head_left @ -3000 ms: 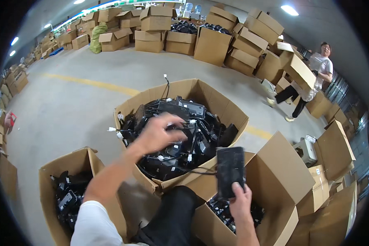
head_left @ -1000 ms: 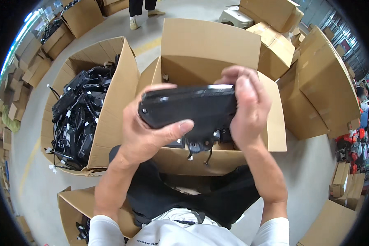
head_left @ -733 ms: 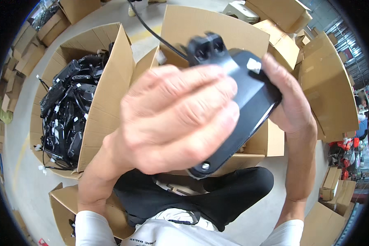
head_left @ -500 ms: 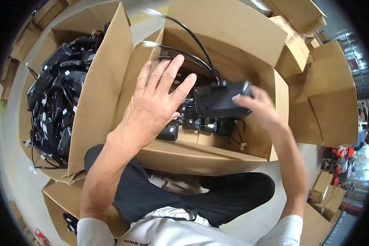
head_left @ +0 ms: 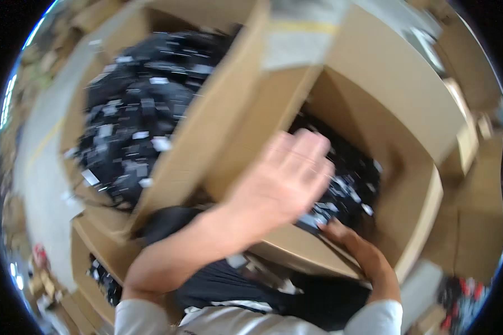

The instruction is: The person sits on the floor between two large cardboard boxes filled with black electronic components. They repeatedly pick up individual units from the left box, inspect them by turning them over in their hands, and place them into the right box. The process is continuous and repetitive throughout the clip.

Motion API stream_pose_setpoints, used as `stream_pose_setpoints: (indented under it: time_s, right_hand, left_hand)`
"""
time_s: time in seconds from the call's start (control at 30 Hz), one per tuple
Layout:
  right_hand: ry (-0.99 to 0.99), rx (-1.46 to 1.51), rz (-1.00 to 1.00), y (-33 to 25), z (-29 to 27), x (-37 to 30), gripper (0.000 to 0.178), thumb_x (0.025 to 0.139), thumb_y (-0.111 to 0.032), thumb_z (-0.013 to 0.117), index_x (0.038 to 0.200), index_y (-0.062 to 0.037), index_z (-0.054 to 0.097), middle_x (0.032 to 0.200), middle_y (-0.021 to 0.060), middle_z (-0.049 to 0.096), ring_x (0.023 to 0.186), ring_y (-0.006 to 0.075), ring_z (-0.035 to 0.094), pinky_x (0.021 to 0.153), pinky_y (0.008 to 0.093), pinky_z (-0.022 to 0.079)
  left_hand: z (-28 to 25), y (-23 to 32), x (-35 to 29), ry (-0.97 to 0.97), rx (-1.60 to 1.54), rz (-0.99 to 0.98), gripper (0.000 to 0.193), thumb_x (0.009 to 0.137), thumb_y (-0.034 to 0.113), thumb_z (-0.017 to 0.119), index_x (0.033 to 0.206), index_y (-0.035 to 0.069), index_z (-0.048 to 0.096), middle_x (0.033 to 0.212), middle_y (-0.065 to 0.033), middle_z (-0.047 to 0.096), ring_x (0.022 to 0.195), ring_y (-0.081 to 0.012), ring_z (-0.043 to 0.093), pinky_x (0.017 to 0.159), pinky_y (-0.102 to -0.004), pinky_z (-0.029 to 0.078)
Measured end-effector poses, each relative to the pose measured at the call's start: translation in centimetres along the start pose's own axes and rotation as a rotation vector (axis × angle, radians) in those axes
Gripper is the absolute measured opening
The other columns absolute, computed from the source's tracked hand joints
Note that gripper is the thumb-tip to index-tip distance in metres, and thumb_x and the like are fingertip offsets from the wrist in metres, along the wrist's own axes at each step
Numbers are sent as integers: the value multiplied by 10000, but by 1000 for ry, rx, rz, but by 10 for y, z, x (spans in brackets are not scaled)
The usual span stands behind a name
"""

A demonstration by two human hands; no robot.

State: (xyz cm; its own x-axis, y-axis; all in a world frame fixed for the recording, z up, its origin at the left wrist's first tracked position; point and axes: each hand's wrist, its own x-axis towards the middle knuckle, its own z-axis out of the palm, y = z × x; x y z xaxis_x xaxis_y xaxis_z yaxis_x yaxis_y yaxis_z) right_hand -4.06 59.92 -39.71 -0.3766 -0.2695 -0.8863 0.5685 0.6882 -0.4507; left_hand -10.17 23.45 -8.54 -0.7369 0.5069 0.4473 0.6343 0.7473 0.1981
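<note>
My left hand (head_left: pixel 288 181) hovers over the near left part of the right-hand cardboard box (head_left: pixel 413 206). Its fingers are stretched out and hold nothing, though motion smears them. My right hand (head_left: pixel 340 231) reaches low inside that box, by the front wall. Its thumb side lies next to a dark, flat-edged piece with a pale sheen (head_left: pixel 310 222); its other fingers are hidden, so I cannot tell whether it grips that piece. Black units (head_left: pixel 349 167) with cables and small white tags lie in the box, blurred and partly behind my left hand.
On the left, a second cardboard box (head_left: pixel 207 128) is heaped with black units (head_left: pixel 145 106) and white tags. A smaller box (head_left: pixel 92 237) with dark parts stands at the lower left. Raised flaps (head_left: pixel 397 72) surround the right-hand box. Further cartons (head_left: pixel 480 223) stand at right.
My right hand, earlier raised with a black cabled unit, has come down inside the box at its front wall. My left hand has moved right. The whole view has turned toward the left.
</note>
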Motion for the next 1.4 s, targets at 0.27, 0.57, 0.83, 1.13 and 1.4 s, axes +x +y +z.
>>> stream_pose_setpoints:
  time_s: [0.27, 0.57, 0.83, 1.13, 1.4]
  right_hand:
    - [162, -966, -73, 10, -20, 0, 603, 863, -480, 761, 1164, 35, 673, 1041, 232, 740, 981, 441, 702, 836, 489, 554]
    - [583, -782, -526, -113, -60, -111, 367, 843, -345, 760, 860, 14, 685, 803, 223, 689, 793, 407, 686, 714, 463, 542]
    - [527, -429, -905, -298, 47, -224, 290, 943, -147, 729, 1154, 41, 668, 979, 171, 725, 914, 257, 732, 847, 340, 565]
    - [57, 700, -1078, -418, 121, -232, 440, 914, -196, 798, 1244, 36, 622, 1168, 113, 704, 1044, 208, 680, 944, 379, 557]
    - [481, 294, -932, -370, 72, -277, 420, 831, -46, 762, 1221, 24, 622, 1099, 108, 702, 1020, 199, 679, 914, 361, 553]
  left_hand:
    - [-40, -21, -24, -8, -122, -89, 669, 729, 314, 856, 1276, 13, 615, 1383, -219, 568, 1354, -340, 522, 1123, -467, 434]
    - [-210, -343, -161, 170, 337, -1227, 844, 733, 517, 864, 1324, 6, 544, 1331, -272, 609, 1285, -393, 572, 1071, -499, 451]
    - [-187, -256, -127, 455, -134, -901, 625, 751, 224, 871, 1287, 23, 620, 1163, -169, 733, 1064, -307, 709, 959, -419, 538]
    - [-183, -143, -67, -176, -920, -550, 502, 929, 363, 783, 1238, -16, 664, 1044, -72, 748, 897, -137, 655, 830, -328, 552]
    - [-111, -409, -86, 394, -2, -1276, 780, 745, 442, 875, 1321, -1, 592, 1245, -243, 676, 1139, -342, 675, 935, -428, 537]
